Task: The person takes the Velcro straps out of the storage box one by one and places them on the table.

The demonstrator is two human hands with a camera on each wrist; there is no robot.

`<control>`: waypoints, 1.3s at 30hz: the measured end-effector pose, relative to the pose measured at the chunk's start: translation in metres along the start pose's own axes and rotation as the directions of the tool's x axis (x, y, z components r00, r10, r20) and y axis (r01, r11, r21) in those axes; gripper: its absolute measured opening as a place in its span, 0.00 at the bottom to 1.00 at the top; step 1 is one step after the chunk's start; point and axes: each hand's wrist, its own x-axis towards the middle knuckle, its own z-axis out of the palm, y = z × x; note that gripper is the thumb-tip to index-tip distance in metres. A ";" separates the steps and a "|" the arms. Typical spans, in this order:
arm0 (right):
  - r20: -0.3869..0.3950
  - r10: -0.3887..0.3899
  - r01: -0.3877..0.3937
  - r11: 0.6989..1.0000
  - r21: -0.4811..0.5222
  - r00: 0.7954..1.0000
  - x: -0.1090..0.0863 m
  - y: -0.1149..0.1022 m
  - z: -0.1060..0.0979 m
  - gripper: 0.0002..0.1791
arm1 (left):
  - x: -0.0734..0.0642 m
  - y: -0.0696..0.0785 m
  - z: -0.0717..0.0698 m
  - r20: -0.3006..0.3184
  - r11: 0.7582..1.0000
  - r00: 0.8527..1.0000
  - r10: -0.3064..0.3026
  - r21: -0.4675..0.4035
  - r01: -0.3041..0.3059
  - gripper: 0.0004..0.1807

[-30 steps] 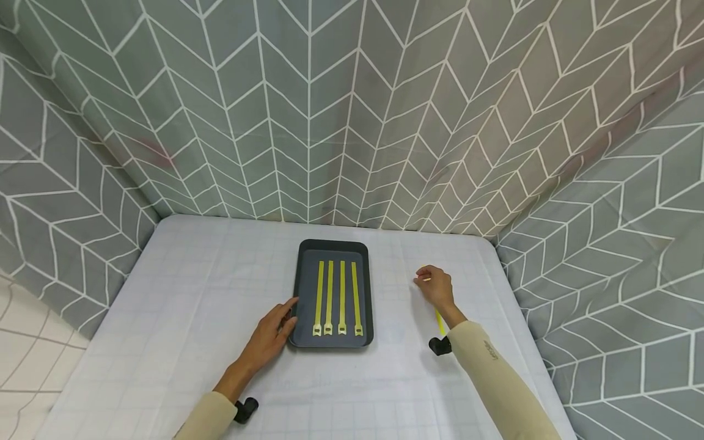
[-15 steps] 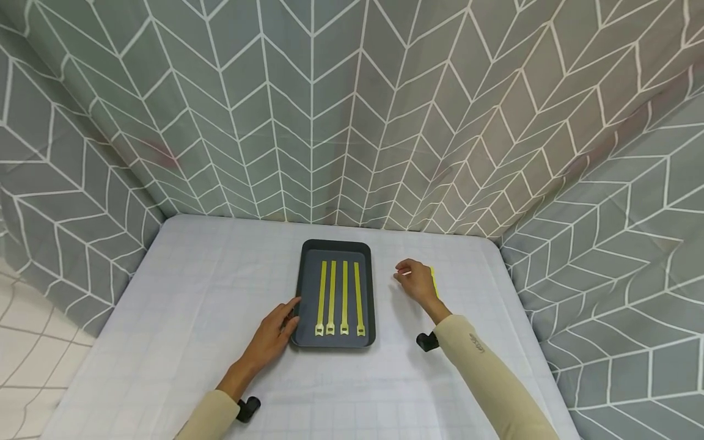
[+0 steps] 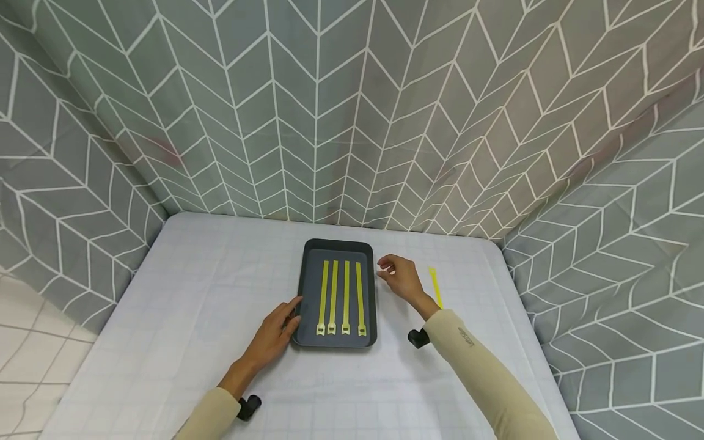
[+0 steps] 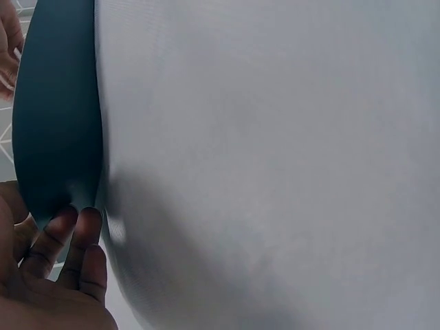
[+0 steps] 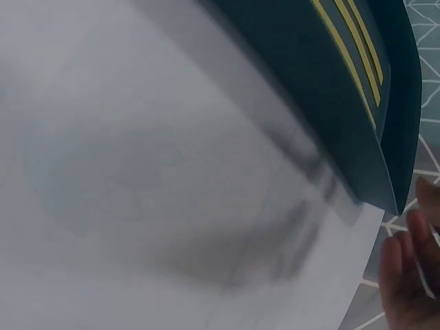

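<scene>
A dark grey tray (image 3: pixel 337 340) lies on the table, with several yellow hook-and-loop cable ties (image 3: pixel 334 293) side by side in it, slotted heads toward the near end. My left hand (image 3: pixel 269 336) grips the tray's left wall near its front; in the left wrist view its fingers (image 4: pixel 62 223) press against the outside. Just off the tray's upper right edge hovers my right hand (image 3: pixel 403 278), fingers loosely curved and thumb apart, with nothing seen held. Another yellow cable tie (image 3: pixel 435 286) lies on the table to its right, partly hidden by the right forearm, its head at the far end.
A white cloth covers the table (image 3: pixel 231 269). Grey curtains (image 3: pixel 341 110) with a white zigzag pattern hang behind it and along both sides. Black wrist cameras (image 3: pixel 418 338) sit at both sleeves. Tiled floor (image 3: pixel 33 348) shows at the lower left.
My right hand has moved left from over the loose cable tie to the tray's right edge, uncovering that tie on the table. The left hand stays on the tray.
</scene>
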 end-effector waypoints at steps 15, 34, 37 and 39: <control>0.246 -0.196 0.197 0.980 0.019 0.949 0.016 -0.021 0.017 0.16 | 0.003 -0.001 0.001 0.008 1.000 1.000 0.005 -0.011 -0.005 0.26; 0.474 -0.309 0.338 0.941 0.026 0.825 0.034 -0.046 0.036 0.12 | 0.002 -0.004 0.000 0.007 1.000 1.000 -0.002 0.004 0.002 0.26; 0.538 -0.327 0.370 0.929 0.031 0.777 0.037 -0.052 0.040 0.13 | 0.002 -0.005 0.001 0.018 1.000 1.000 -0.011 0.005 0.011 0.26; 0.589 -0.338 0.410 0.912 0.013 0.734 0.039 -0.057 0.044 0.15 | 0.001 -0.005 0.000 0.019 1.000 1.000 -0.014 0.006 0.014 0.26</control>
